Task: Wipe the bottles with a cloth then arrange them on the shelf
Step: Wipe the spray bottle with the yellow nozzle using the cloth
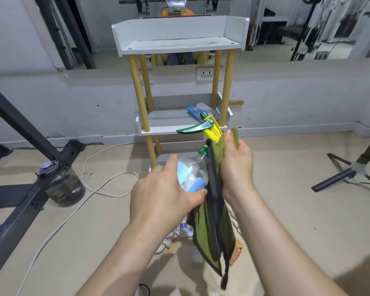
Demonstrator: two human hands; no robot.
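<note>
My left hand grips the body of a clear spray bottle with a blue label and a yellow and green trigger head. My right hand holds an olive green cloth wrapped round the bottle's neck, and the rest of the cloth hangs down. Just behind the bottle stands the white shelf with wooden posts. A blue flat packet lies on its middle tier. Several small bottles lie on the floor below my hands, partly hidden by the cloth.
A dark water jug stands on the floor at the left beside a black metal frame. A white cable snakes across the floor. A tripod's legs spread at the right. A mirror lines the wall behind the shelf.
</note>
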